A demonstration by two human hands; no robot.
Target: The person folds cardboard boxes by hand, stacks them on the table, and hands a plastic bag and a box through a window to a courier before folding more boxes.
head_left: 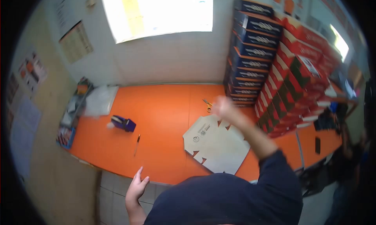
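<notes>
My left hand (137,185) hangs just off the table's front edge, empty, its thumb and fingers apart. Motion smears my right hand (224,107), which is stretched out over the far corner of a flat cut cardboard sheet (217,144); I cannot tell whether it holds anything. The pale sheet has notched edges and dark print, and lies on the orange table (160,107). Right beside my right hand is a pair of scissors (208,107) with yellow handles. A pen (137,144) lies on the tabletop beyond my left hand.
A purple tape dispenser (124,124) sits left of centre. Clear plastic bags (100,101) and a grey bin (70,117) line the left end. Tall stacks of navy boxes (250,62) and red boxes (290,82) stand at right. A person (348,150) is at the far right.
</notes>
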